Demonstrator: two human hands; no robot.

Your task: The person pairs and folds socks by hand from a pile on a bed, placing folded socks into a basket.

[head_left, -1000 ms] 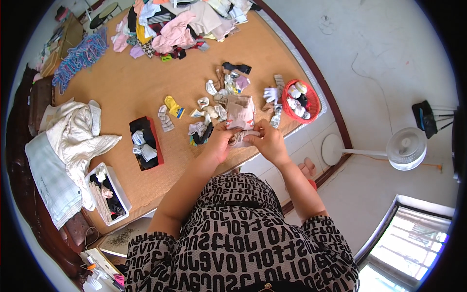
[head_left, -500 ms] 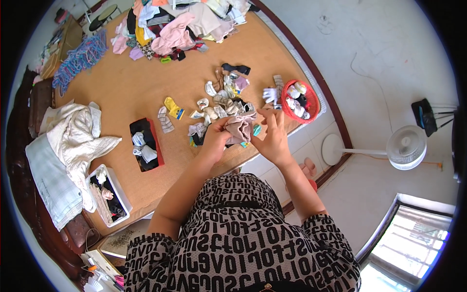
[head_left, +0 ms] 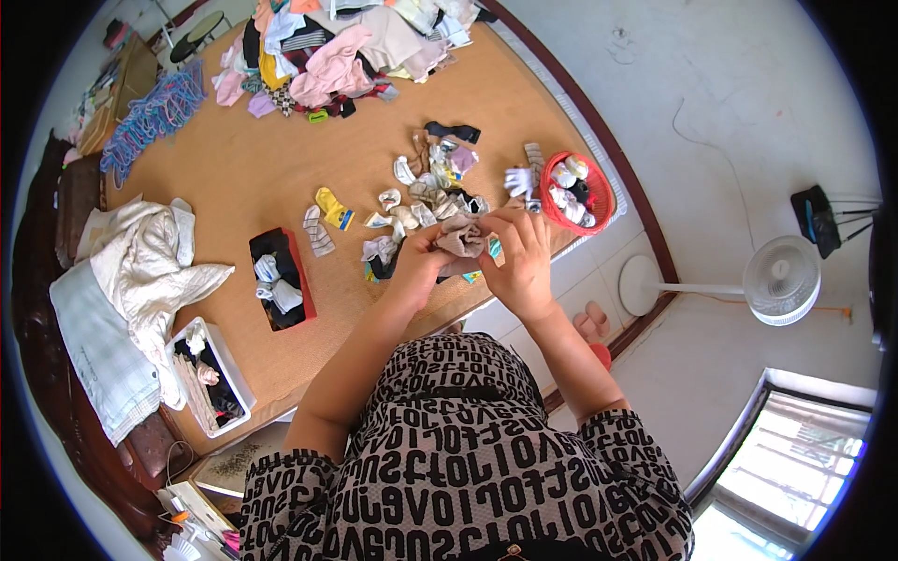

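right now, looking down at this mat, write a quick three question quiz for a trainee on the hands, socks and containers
1. Multiple choice: which container stands nearest the right hand?
a) the white bin
b) the red basket
c) the black-and-red box

2. True or false: the yellow sock lies inside the red basket.

3. Short answer: what does the left hand hold?

Key:
1. b
2. False; it lies on the tan mat, beside a striped sock.
3. A bunched brownish cloth.
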